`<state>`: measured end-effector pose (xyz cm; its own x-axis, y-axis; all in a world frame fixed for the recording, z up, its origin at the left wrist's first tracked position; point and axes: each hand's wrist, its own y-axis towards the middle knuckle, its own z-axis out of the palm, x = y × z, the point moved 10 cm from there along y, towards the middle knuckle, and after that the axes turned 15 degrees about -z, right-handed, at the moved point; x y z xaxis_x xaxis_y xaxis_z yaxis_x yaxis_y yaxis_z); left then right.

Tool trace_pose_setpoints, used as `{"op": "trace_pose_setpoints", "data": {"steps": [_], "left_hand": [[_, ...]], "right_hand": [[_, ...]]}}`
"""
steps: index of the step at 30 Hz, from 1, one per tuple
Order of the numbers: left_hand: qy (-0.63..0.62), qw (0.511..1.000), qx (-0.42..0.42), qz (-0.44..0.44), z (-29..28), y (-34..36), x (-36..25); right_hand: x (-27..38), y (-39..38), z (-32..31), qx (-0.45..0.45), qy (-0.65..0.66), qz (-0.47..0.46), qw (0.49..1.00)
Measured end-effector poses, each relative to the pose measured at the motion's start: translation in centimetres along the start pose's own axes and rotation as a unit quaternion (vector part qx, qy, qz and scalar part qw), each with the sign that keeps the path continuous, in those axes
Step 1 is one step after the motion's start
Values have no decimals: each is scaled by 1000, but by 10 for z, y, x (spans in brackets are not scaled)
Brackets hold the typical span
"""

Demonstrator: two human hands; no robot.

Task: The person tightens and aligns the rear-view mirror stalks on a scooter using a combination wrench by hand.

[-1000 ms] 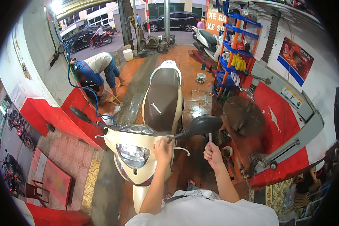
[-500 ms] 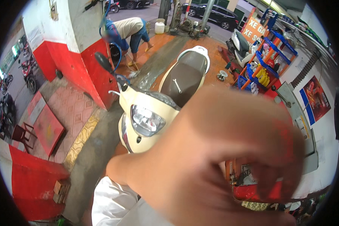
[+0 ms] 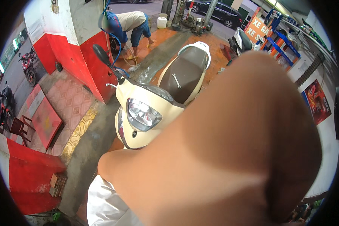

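Grip of the left hand (image 3: 267, 124) cannot be told: blurred near the lens, it covers more of the right side than half a second ago. Beyond it stands the cream scooter (image 3: 168, 106), a wrench (image 3: 176, 80) still on its brown seat (image 3: 189, 67).

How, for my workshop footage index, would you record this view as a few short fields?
Left hand: large and blurred, very close to the lens; grip cannot be made out
Right hand: not in view
Vehicle: cream scooter, partly hidden by the left hand and arm
Seat: brown, with a wrench lying on it
Mirror: black, on a stalk
Other person: bent over, near a red-and-white pillar
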<state>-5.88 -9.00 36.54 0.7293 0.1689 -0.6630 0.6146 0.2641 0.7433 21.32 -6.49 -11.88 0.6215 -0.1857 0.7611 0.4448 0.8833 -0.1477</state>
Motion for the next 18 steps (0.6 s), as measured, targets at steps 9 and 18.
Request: {"op": "trace_pose_setpoints", "data": {"steps": [9, 18], "left_hand": [[-14, 999, 42, 12, 2, 6, 9], [8, 994, 112, -15, 4, 3, 27]], "right_hand": [[16, 7, -17, 33, 34, -37, 998], [21, 1, -76, -87, -49, -3, 995]]}}
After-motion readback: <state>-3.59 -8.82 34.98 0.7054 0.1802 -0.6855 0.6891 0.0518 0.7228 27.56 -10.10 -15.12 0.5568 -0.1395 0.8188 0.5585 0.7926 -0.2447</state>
